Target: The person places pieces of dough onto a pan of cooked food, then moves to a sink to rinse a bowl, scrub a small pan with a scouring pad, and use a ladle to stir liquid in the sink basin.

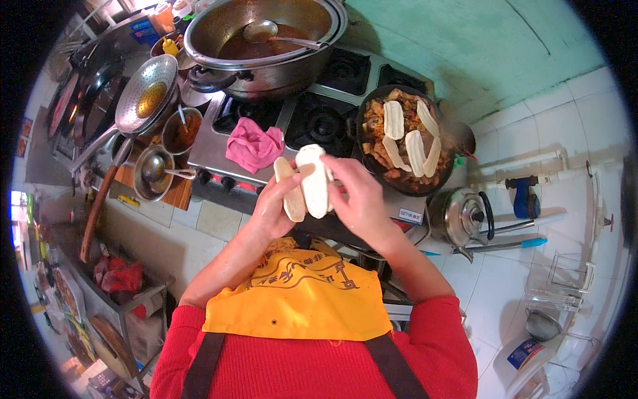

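Observation:
Both hands meet in front of my yellow apron (299,294), over the front edge of the stove. My left hand (274,207) grips a tan oblong piece of flat dough (290,194) under its thumb. Beside it stands a whiter oblong dough piece (315,187), with my right hand (356,194) holding it by its right edge. Part of another piece may be hidden behind my right fingers. To the right on the stove, a black pan (366,159) contains a browned stew (394,174). Several similar dough strips (394,120) lie on top of the stew, some along the pan's right side.
A large metal pot (279,82) with a ladle (261,32) stands at the back. A pink cloth (254,144) lies on the stove's front left. Left are a perforated skimmer (147,90) and metal bowls (182,132). A kettle (456,214) sits right of the stove.

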A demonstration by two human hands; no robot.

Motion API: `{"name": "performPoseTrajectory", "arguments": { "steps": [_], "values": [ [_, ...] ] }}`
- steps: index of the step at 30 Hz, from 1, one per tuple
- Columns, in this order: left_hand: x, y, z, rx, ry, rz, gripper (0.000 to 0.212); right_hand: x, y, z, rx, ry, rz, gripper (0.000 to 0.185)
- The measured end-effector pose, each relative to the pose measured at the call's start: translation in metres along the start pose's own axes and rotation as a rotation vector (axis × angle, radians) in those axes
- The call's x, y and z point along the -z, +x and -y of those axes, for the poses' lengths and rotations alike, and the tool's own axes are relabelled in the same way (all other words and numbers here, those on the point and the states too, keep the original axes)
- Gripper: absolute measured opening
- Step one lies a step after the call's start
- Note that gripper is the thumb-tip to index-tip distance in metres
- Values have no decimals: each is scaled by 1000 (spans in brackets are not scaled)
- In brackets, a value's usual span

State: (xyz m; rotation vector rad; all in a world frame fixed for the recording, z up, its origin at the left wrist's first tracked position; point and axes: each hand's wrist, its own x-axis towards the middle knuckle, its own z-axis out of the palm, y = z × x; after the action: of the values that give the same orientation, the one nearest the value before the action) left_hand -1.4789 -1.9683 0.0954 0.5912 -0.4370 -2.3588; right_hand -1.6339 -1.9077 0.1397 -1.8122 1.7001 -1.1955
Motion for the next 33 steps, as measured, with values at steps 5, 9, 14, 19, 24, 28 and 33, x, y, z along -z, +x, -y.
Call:
{"name": "performPoseTrajectory", "arguments": {
  "steps": [5, 9, 14, 19, 24, 28, 33],
  "values": [
    [2, 5, 5, -30, -126, -94, 38, -8, -7, 25, 118, -84, 194, 45],
    [-8, 0, 5, -121, 22, -16, 48, -24, -11, 13, 99, -62, 47, 28],
    [-11, 11, 10, -113, -154, 78, 64, -12, -19, 4, 159, -19, -102, 13],
    [-14, 10, 7, -48, -242, 89, 57, 19, -26, -6, -141, 325, -316, 7],
    [3, 8, 10, -15, -221, 53, 32, 139, -7, -91, -506, 348, -668, 20],
    [0, 6, 11, 44, -167, 61, 23, 186, 14, -157, -585, 555, -512, 24],
    [1, 5, 13, 102, -199, 24, 23, 193, 70, -207, -495, 197, -54, 34]
  ]
}}
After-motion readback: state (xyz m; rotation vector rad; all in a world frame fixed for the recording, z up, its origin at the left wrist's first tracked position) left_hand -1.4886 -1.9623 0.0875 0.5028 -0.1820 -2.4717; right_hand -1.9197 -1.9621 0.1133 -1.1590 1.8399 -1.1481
